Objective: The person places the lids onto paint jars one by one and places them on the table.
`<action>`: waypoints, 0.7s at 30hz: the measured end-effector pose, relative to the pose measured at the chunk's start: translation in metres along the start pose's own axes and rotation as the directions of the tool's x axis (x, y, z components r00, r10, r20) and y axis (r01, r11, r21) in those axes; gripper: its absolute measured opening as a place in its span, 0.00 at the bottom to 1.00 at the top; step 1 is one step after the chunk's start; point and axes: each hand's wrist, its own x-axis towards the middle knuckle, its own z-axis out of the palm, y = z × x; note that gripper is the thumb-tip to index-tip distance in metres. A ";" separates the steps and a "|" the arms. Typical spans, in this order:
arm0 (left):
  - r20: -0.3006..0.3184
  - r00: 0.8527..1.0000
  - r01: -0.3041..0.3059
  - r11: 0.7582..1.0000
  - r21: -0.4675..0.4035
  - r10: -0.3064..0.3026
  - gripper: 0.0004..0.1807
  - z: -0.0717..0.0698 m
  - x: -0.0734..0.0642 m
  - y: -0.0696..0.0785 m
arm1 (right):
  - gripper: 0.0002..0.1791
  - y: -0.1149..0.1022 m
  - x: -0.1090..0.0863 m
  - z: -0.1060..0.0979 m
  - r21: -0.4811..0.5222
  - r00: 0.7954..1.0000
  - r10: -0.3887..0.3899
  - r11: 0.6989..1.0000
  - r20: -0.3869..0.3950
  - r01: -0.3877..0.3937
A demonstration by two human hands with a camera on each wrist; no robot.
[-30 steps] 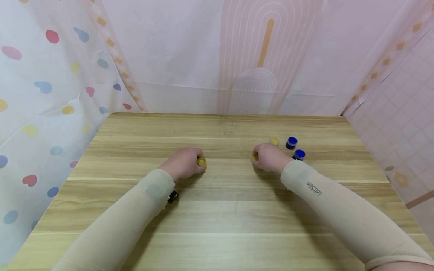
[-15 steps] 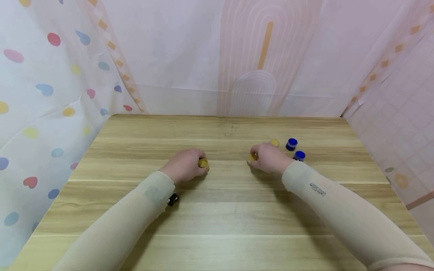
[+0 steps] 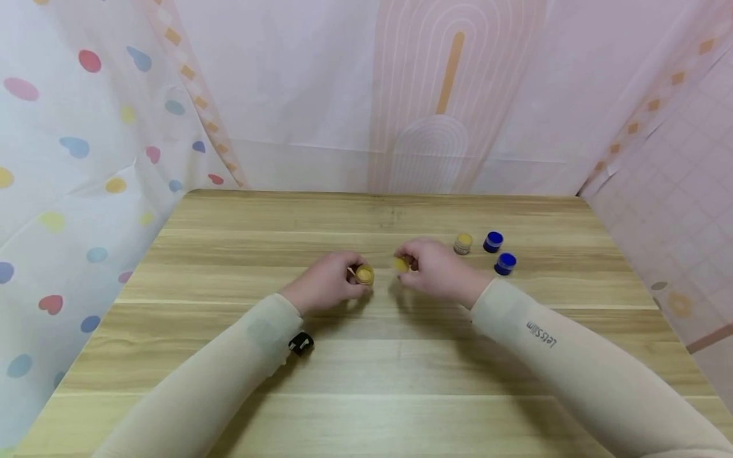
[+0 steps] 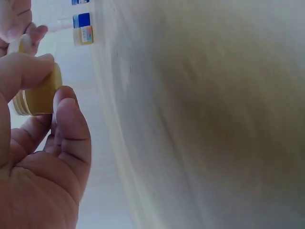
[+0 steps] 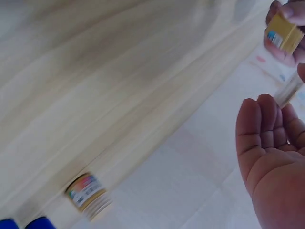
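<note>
In the head view, my left hand (image 3: 329, 280) holds a small yellow paint jar (image 3: 364, 275), its round yellow top facing up. The left wrist view has the same jar (image 4: 42, 98) between thumb and fingers, with a ridged rim. Just to the right, my right hand (image 3: 441, 270) pinches a thin, round yellowish lid (image 3: 400, 263) by its edge. Seen from the right wrist, that lid (image 5: 288, 91) looks pale and translucent. A small gap separates lid and jar. Palm and fingers partly cover both things.
Behind the right hand stands another yellow paint jar (image 3: 462, 244). Two blue paint jars, one farther back (image 3: 493, 242) and one nearer (image 3: 505, 264), stand to its right. A black clip-like piece (image 3: 301, 343) sits under the left wrist. Patterned cloth (image 3: 298, 95) borders the wooden table (image 3: 372, 369).
Both hands have moved towards each other, the left carrying the jar rightward and the right carrying the lid leftward. The standing yellow jar behind the right hand now shows fully.
</note>
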 end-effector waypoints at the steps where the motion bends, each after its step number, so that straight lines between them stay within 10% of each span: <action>1: -0.002 1.000 -0.001 1.000 -0.022 0.001 0.16 0.001 0.000 0.001 | 0.18 -0.002 -0.001 0.001 0.010 1.000 -0.017 1.000 -0.006 0.017; 21: -0.020 0.999 -0.044 0.992 -0.117 0.042 0.16 0.020 0.004 0.013 | 0.15 -0.016 -0.006 0.009 0.015 0.993 -0.111 0.994 0.028 0.111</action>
